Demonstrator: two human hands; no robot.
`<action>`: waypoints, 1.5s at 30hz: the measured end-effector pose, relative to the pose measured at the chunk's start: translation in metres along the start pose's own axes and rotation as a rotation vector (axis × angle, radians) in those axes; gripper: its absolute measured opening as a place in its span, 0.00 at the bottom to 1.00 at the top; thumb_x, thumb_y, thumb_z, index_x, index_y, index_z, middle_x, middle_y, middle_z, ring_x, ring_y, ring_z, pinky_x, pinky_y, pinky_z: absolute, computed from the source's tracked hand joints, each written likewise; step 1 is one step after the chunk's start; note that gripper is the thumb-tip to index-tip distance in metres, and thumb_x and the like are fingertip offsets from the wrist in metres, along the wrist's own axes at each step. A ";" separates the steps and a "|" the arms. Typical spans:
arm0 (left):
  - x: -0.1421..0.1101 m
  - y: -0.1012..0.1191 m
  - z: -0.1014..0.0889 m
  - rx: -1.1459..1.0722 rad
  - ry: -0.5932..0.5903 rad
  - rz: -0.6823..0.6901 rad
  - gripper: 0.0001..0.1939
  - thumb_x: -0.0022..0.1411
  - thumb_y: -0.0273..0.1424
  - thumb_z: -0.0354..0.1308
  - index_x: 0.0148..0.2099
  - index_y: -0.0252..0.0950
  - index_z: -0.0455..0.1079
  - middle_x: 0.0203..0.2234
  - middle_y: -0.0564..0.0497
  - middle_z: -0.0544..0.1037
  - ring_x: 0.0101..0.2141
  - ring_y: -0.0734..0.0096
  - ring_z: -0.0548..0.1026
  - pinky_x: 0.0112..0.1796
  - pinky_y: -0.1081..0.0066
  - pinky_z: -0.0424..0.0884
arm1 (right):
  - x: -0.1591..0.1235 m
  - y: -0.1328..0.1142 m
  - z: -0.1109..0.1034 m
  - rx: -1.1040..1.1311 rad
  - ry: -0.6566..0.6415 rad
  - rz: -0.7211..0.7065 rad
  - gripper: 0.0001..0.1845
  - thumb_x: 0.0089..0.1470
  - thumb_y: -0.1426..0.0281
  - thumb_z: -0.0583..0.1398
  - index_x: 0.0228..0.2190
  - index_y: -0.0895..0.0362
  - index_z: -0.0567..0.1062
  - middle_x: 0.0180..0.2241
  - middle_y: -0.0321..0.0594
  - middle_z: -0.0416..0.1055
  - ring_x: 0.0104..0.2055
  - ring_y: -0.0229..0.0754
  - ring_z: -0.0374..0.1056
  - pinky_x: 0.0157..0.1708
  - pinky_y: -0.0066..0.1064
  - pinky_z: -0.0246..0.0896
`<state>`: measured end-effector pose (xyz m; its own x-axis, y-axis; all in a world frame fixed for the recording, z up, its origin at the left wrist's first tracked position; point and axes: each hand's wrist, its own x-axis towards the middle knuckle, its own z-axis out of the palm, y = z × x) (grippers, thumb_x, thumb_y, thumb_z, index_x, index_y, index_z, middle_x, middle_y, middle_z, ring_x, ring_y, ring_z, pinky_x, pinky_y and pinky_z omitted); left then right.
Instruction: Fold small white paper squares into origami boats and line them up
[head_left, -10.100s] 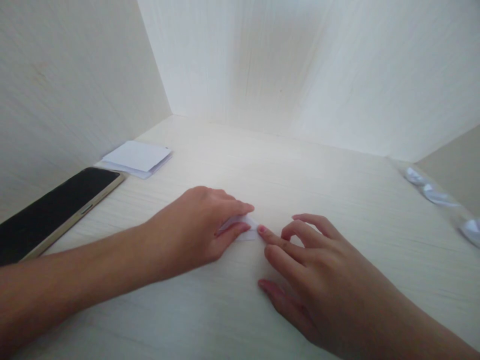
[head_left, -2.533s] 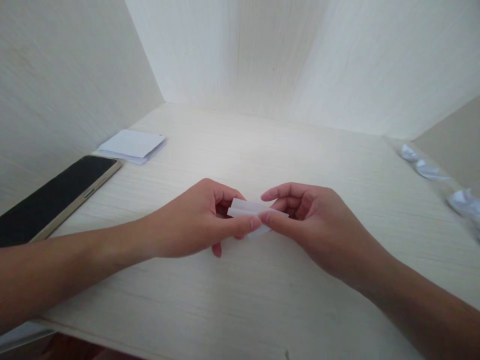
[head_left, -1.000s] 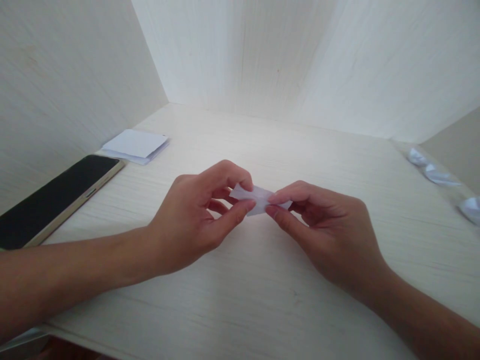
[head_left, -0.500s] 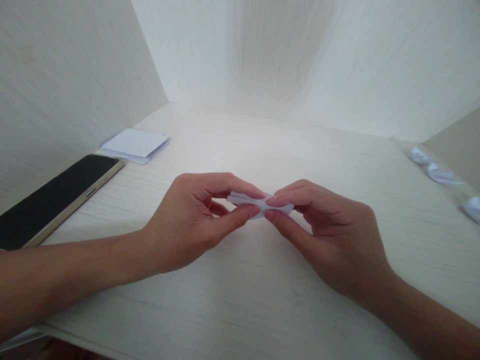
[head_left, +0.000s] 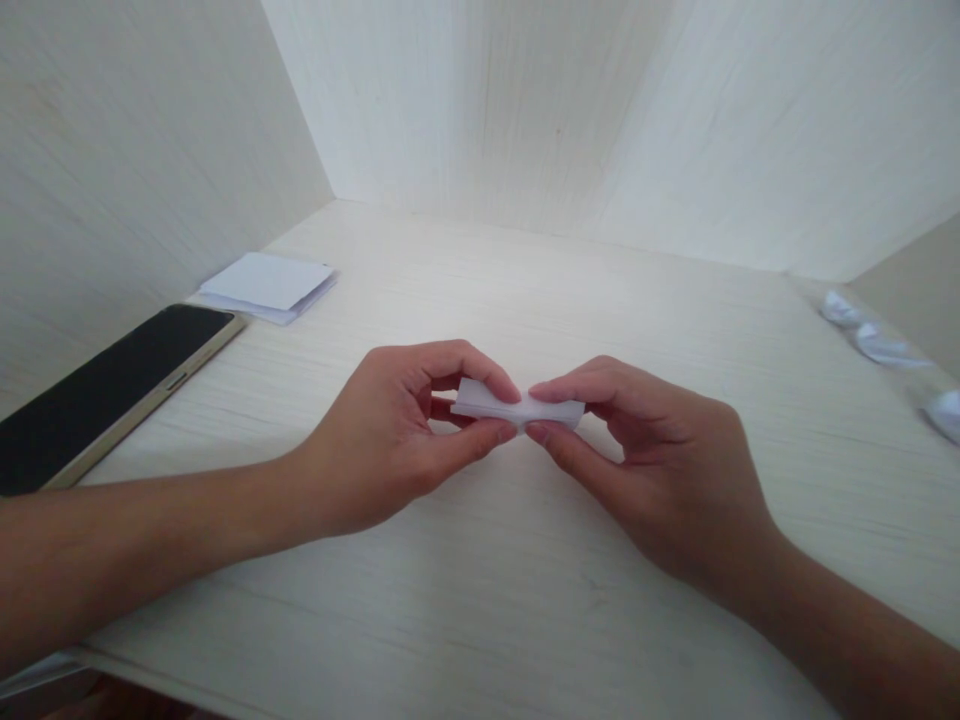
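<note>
A small folded piece of white paper [head_left: 523, 408] is held between both hands above the pale wood-grain table [head_left: 510, 580]. My left hand [head_left: 424, 425] pinches its left half, index finger on the upper edge and thumb below. On the right half, my right hand [head_left: 649, 450] grips in the same way, its thumb and fingertip close to those of the left. The paper forms a narrow strip lying crosswise, with layered edges showing at its left end. Fingers behind the paper are partly hidden.
At the left lies a smartphone [head_left: 112, 385] with a dark screen. Beyond it, a stack of white paper sheets [head_left: 266, 282] rests near the left wall panel [head_left: 150, 130]. Several crumpled white pieces [head_left: 885, 345] line the far right edge. A back panel [head_left: 555, 110] closes off the table.
The fingertips have moved slightly apart on the paper, the index fingers drawing up from the thumbs. More of the strip's middle shows now, and it looks flatter.
</note>
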<state>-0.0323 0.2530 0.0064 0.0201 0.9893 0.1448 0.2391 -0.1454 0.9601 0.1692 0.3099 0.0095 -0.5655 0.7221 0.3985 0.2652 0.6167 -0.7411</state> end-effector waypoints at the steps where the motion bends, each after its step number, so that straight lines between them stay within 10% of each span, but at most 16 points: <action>1: 0.000 -0.001 0.000 -0.020 -0.008 -0.019 0.05 0.58 0.27 0.69 0.38 0.37 0.78 0.31 0.54 0.84 0.32 0.71 0.82 0.33 0.77 0.79 | 0.000 0.000 0.000 -0.012 0.001 -0.018 0.07 0.57 0.76 0.68 0.38 0.55 0.82 0.34 0.35 0.81 0.35 0.38 0.76 0.35 0.30 0.71; 45: 0.005 -0.004 -0.004 0.071 -0.017 0.082 0.01 0.61 0.27 0.68 0.37 0.36 0.80 0.37 0.50 0.81 0.37 0.72 0.79 0.34 0.76 0.77 | 0.002 -0.001 -0.002 -0.147 -0.052 -0.068 0.07 0.60 0.72 0.65 0.36 0.49 0.84 0.34 0.37 0.83 0.33 0.42 0.77 0.32 0.33 0.71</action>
<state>-0.0371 0.2579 0.0046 0.0591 0.9743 0.2173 0.3040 -0.2249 0.9257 0.1692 0.3115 0.0120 -0.6245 0.6625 0.4138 0.3342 0.7054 -0.6250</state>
